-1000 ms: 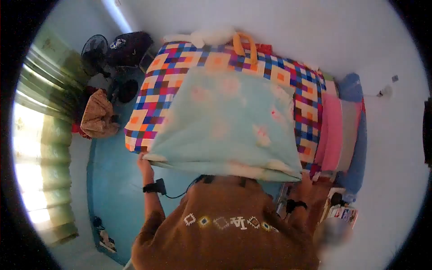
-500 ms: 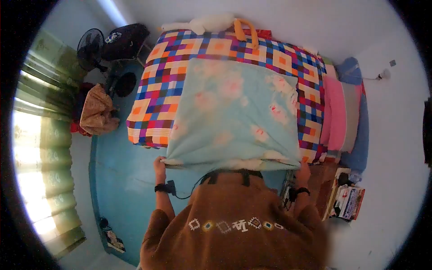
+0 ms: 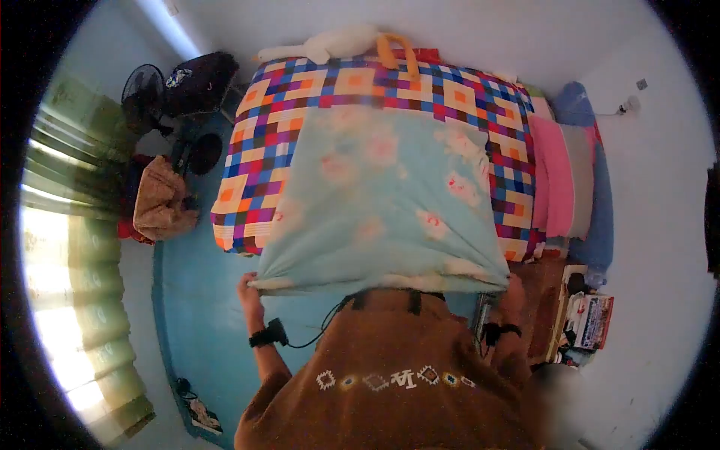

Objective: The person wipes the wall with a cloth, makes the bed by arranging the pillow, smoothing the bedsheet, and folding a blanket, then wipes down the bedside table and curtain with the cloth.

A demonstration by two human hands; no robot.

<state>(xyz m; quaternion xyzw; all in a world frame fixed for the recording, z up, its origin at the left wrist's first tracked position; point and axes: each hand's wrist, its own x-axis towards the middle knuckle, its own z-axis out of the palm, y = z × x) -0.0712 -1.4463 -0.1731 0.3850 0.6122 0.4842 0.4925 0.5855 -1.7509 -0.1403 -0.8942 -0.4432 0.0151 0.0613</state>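
Observation:
A light blue blanket with pale flowers [image 3: 360, 210] lies partly over the bed, its near edge lifted and stretched taut in front of my waist. My left hand [image 3: 250, 292] grips the near left corner, fingers closed on the fabric. At the opposite corner, my right hand [image 3: 513, 294] is closed on the cloth too, its fingers partly hidden. Creases run inward from both held corners. Beneath the blanket is a multicoloured checkered bedspread [image 3: 262, 142] covering the bed.
A white goose plush [image 3: 345, 41] with orange legs lies along the bed's far edge. Pink and grey bedding [image 3: 551, 176] is on the right. Books [image 3: 592, 322] stand by the right wall. On the left are a fan [image 3: 142, 94], a brown cloth [image 3: 161, 199] and curtains [image 3: 71, 277].
Both my hands have moved slightly apart and toward my body, pulling the blanket's near edge tighter and wider. The camera view has shifted a little.

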